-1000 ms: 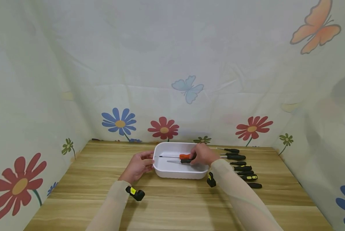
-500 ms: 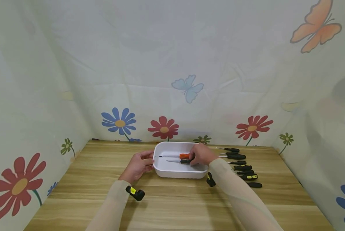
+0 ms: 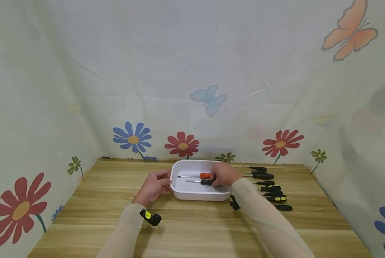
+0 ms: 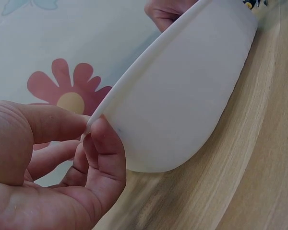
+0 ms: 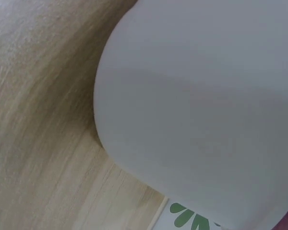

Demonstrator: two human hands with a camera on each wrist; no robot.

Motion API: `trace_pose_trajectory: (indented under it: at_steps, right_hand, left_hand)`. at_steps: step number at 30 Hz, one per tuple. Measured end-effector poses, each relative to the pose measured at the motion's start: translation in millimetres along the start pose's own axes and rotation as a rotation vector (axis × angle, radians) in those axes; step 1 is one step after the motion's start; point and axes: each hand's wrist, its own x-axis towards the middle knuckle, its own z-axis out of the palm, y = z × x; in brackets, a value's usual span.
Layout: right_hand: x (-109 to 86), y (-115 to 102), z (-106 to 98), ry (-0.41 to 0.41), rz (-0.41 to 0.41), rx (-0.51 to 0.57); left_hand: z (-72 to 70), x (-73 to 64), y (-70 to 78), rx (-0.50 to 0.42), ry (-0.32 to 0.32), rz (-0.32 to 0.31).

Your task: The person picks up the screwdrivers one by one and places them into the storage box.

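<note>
Gripping a black-handled screwdriver, lower centre, the right hand could push the tray from the pinching left hand.

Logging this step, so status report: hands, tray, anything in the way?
Left hand holding white tray by its end. Right hand inside, curled on black-handled screwdriver. Orange-handled screwdriver close alongside; no obstruction visible.
</note>
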Motion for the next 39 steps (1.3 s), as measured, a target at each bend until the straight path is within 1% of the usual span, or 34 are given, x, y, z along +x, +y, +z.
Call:
trace_pose_trajectory:
  at_steps: [5,12,21,26,33,39]
  right_hand:
    - [-0.8,-0.7,0.4,-0.004,0.004,-0.036]
    - [-1.5,1.8,0.1,0.015,-0.016,-0.037]
    - [-5.0,2.4,0.6,0.032,-0.006,-0.004]
    - [-6.8,1.6,-0.2,0.040,-0.016,0.003]
    - [-7.9,2.5,-0.2,0.036,-0.012,0.014]
    - [-9.1,4.4,0.5,0.034,-0.006,0.033]
  left_hand:
    - [0.6,-1.6,-0.1,0.002,0.002,0.008]
    - [1.2,-2.4,1.1,0.007,-0.004,0.002]
    - [0.7,-0.8,-0.9,-0.001,-0.002,0.007]
    - [1.4,-0.6,-0.8,0.002,0.002,0.011]
    - [1.6,-2.0,-0.8,0.011,0.007,0.012]
    - [1.5,-0.1,-2.2,0.004,0.009,0.014]
